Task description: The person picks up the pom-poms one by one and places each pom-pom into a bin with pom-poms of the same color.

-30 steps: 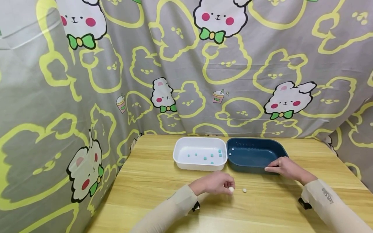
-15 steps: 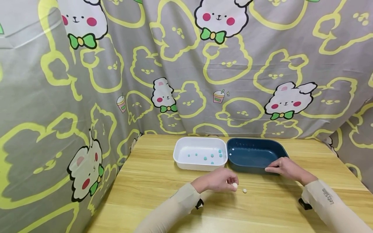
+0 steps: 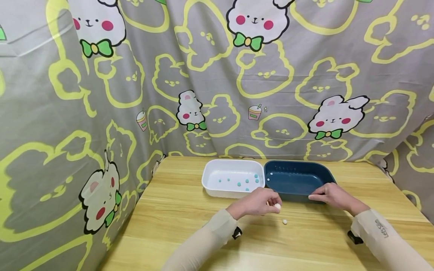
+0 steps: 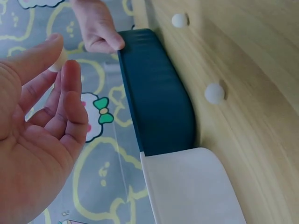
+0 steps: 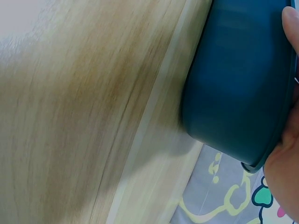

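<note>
My left hand [image 3: 259, 202] pinches a small white ball [image 3: 277, 206] between thumb and fingers, above the table just in front of the dark blue tray [image 3: 295, 196]. The same ball [image 4: 58, 61] shows at the fingertips in the left wrist view. My right hand [image 3: 333, 195] grips the dark tray's rim at its near right corner, its thumb [image 5: 290, 29] on the rim in the right wrist view. One loose white ball [image 3: 285, 221] lies on the table in the head view. The left wrist view shows two loose balls, an upper one [image 4: 180, 20] and a lower one [image 4: 215, 93].
A white tray [image 3: 217, 193] stands against the dark tray's left side, with several small turquoise pieces [image 3: 239, 184] inside. Two small pale pieces [image 3: 268, 179] lie at the dark tray's left end. A patterned curtain [image 3: 217, 82] hangs behind the wooden table [image 3: 176, 226].
My left hand has moved forward and slightly right with the white ball, from beside the loose ball up to the dark tray's front. My right hand has stayed on the rim.
</note>
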A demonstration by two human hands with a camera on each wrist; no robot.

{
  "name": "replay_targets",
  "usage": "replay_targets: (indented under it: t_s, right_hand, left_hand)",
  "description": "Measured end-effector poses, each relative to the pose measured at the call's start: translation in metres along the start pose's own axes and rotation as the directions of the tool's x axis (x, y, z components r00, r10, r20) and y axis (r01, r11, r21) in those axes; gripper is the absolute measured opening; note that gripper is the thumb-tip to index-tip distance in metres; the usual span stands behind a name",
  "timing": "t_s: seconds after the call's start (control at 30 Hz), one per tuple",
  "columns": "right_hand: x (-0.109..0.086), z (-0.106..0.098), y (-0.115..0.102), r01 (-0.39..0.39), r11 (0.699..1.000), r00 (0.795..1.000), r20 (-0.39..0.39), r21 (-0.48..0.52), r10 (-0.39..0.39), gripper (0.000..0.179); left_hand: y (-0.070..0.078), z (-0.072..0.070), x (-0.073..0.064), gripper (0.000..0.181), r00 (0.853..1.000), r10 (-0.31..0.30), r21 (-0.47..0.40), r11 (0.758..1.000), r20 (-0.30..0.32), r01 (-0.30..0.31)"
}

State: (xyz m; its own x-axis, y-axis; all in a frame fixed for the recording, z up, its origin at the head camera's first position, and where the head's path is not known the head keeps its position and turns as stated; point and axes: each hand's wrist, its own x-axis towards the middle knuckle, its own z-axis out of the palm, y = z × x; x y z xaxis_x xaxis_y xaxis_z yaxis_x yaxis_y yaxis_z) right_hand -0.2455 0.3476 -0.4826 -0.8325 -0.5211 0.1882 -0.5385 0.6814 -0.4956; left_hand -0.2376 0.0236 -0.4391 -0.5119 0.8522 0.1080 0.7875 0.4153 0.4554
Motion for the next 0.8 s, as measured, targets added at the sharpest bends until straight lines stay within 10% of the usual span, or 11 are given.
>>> replay_targets:
  t_s: [0.8]
  right_hand:
    - [0.001, 0.0, -0.001, 0.012, 1.0, 1.0, -0.01, -0.02, -0.012, 0.02]
  left_hand:
    - [-0.001, -0.005, 0.036, 0.016, 0.96, -0.229, -0.207, 0.959, -0.164, 0.193]
